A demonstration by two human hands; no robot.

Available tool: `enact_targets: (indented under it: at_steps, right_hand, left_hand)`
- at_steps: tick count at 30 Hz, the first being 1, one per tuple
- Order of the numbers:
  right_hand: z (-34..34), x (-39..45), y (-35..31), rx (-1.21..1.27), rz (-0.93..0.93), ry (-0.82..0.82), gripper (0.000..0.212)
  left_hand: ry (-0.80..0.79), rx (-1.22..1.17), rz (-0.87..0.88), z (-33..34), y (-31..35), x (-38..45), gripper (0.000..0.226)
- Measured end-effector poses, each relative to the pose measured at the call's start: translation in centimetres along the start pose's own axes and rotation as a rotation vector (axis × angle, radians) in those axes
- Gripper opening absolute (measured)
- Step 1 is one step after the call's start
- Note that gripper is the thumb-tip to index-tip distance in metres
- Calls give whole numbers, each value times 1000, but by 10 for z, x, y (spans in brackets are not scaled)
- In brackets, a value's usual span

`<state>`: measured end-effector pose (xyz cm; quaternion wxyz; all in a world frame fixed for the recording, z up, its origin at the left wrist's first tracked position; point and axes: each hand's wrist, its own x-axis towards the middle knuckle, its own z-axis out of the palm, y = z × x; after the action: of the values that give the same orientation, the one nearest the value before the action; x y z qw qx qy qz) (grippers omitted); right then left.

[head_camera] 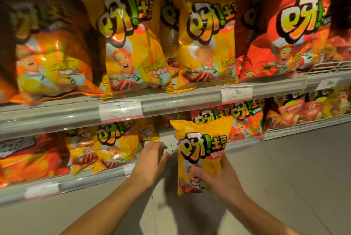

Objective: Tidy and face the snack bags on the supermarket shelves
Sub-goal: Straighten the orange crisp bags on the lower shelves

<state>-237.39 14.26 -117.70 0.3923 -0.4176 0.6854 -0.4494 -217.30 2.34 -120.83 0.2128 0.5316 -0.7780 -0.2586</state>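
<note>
Yellow snack bag is held upright before the lower shelf, its lower part gripped by the right hand. Relaxed and holding nothing, the left hand is spread just left of the bag.

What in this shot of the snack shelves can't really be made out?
- Head view: price tags too small and blurred to read in full.
- Far-left bags: print smeared by blur.
- Lower shelf gap: partly hidden by left hand and the yellow bag gripped by right hand.
- Top shelf: cut off.
</note>
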Motion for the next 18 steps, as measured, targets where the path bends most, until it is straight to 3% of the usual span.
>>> enact_targets:
  at_steps: [2, 6, 10, 14, 18]
  right_hand:
    - [21, 11, -10, -72, -26, -14, 81]
    - [63, 34, -26, -102, -71, -35, 75]
    - [92, 59, -35, -134, -129, 8, 48]
    - [109, 82, -49, -121, -218, 50, 57]
    - [121, 104, -43, -98, -293, 69, 45]
  left_hand:
    - [18, 115, 31, -22, -26, -23, 27]
    - [101, 267, -120, -60, -71, -67, 27]
    - [69, 455, -287, -80, -105, -94, 55]
    - [-24, 597, -302, -91, -135, -102, 75]
    - [-90, 718, -284, -93, -152, -101, 83]
